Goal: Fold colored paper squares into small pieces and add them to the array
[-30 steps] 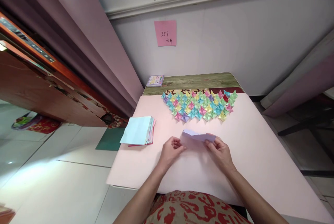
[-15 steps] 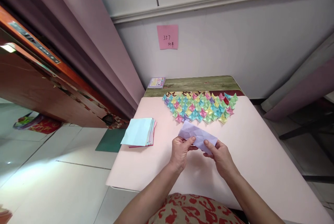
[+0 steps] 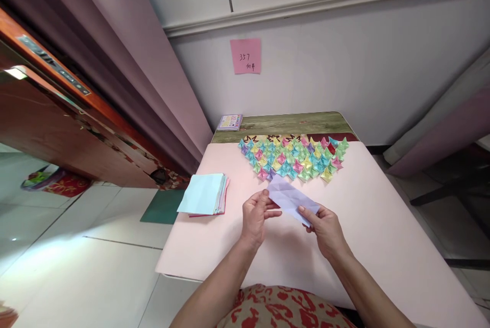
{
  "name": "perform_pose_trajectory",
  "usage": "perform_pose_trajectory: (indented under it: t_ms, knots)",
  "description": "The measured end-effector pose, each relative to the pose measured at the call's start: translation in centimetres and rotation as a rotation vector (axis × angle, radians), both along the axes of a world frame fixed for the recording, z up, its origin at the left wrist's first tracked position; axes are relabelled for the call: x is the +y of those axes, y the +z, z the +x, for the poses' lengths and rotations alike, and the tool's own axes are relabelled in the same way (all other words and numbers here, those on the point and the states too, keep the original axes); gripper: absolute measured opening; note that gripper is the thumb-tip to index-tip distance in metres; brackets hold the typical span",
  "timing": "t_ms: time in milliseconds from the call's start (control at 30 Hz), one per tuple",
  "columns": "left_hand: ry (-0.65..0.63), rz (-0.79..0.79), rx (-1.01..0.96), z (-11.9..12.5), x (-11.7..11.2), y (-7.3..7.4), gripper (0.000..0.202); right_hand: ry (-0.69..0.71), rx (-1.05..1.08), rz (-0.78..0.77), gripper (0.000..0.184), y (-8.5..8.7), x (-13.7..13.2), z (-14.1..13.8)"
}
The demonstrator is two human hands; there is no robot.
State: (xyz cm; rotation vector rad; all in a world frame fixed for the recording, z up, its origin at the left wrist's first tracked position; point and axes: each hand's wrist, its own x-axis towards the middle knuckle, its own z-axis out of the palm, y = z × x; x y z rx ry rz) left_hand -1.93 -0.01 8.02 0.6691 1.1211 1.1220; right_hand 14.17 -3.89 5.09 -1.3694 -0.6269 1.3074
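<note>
A creased purple sheet of origami paper (image 3: pixel 291 198), doubled into a strip, is held slantwise above the pink tabletop. My right hand (image 3: pixel 325 226) pinches its lower right end, thumb on top and fingers beneath. At the left edge, my left hand (image 3: pixel 255 216) has its thumb against the paper, with the index finger partly behind it and the lower fingers loosely stretched out. Just beyond the sheet lie rows of small folded paper pieces (image 3: pixel 296 157) in green, blue, pink, yellow and purple.
A stack of coloured paper squares (image 3: pixel 202 194), light blue uppermost, lies to the left on the pink-covered table (image 3: pixel 367 231). At the far left corner sits a small printed pack (image 3: pixel 229 122). A pink note (image 3: pixel 245 56) is stuck on the wall.
My left hand has slid left from the middle of the purple paper to its left edge, and its lower fingers have spread. My right hand stays at its end.
</note>
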Motion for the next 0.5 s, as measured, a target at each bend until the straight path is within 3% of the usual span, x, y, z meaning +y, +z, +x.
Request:
perform_pose_trajectory:
  t_ms: [133,333,500]
  knots:
    - [-0.177,-0.065,-0.047,0.7,-1.1,0.0,0.043,0.022,-0.046,0.032,0.039,0.6,0.1,-0.1]
    - [-0.114,-0.093,-0.045,0.3,-0.6,0.5,0.035,0.143,-0.103,0.251,0.059,1.1,-0.9,1.1]
    - [-0.185,-0.133,-0.079,0.1,-0.5,1.3,0.034,0.215,-0.333,0.470,0.059,0.0,-0.8,2.9]
